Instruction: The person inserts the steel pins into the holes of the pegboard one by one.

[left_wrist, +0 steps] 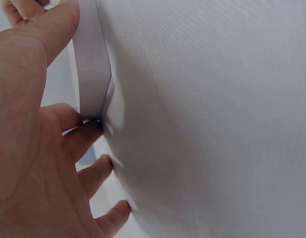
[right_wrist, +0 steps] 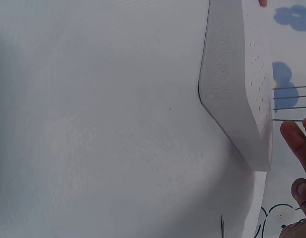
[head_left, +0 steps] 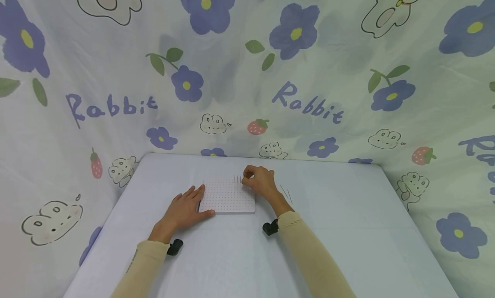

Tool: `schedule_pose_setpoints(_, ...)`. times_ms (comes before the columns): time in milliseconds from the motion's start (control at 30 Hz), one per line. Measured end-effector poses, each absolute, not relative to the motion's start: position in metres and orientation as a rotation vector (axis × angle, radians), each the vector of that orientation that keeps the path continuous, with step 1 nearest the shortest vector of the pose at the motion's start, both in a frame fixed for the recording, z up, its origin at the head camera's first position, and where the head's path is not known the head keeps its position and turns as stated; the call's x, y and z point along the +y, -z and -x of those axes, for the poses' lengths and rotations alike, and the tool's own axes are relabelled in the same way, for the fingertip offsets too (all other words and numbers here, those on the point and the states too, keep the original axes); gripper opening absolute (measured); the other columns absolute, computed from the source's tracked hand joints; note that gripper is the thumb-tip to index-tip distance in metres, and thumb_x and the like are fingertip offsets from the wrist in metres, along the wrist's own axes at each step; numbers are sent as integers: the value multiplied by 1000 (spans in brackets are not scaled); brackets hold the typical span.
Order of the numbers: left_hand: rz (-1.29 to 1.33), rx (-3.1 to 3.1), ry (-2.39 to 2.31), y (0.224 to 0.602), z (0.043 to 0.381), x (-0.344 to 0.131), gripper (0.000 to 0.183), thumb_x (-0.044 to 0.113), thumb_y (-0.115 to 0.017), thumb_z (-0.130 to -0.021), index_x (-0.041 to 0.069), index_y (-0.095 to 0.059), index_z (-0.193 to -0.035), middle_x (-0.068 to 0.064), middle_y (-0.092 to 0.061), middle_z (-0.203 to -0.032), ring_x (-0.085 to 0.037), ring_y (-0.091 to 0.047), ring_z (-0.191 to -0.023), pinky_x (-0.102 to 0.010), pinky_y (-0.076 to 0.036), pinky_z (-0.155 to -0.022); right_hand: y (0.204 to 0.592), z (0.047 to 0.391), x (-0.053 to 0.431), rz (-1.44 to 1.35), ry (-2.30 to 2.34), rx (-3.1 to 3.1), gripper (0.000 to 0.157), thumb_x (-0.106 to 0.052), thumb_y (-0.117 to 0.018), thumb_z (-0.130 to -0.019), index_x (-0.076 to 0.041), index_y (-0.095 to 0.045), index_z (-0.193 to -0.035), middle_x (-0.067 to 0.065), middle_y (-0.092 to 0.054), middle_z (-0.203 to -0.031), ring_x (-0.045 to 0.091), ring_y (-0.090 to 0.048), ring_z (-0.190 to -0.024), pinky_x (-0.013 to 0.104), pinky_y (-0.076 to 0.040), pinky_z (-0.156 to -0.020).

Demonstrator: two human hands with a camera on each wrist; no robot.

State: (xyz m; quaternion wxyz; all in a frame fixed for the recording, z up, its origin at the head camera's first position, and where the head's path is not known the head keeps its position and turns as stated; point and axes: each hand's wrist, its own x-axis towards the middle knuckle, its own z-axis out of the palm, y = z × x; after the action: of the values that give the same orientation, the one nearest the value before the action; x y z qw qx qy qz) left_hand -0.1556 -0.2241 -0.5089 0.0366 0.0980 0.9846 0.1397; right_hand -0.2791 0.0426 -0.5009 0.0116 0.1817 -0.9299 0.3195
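Note:
A white board with a grid of small holes (head_left: 226, 199) lies flat on the table. My left hand (head_left: 185, 210) rests at its left side with fingers spread; the thumb lies along the front edge in the left wrist view (left_wrist: 61, 29). At the back right of the board, my right hand (head_left: 260, 181) pinches a thin dark pin (right_wrist: 286, 120) that stands in the board. Beside it, a short row of upright pins (head_left: 237, 179) rises from the holes. The right fingertips partly hide the pinched pin.
Two loose pins (head_left: 286, 194) lie on the white table (head_left: 348, 220), right of the board and close to the right wrist. A patterned cloth (head_left: 232, 74) hangs behind the table's back edge. Small black cameras (head_left: 270, 227) sit at both wrists.

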Motion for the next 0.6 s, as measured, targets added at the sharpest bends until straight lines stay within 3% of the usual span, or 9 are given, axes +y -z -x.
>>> schedule_pose_setpoints(600,-302,3027,-431,510,156,-225,101,68,-62,-88,1,-31,-157,-17,-34,-161,-42,-28,-148,-69,-22,-115,499,279,43,-561,-953,-2940,7,-30,-69,-85,-26,-67,-90,-14,-69,-89,12,-60,-84,49,-34,-89)
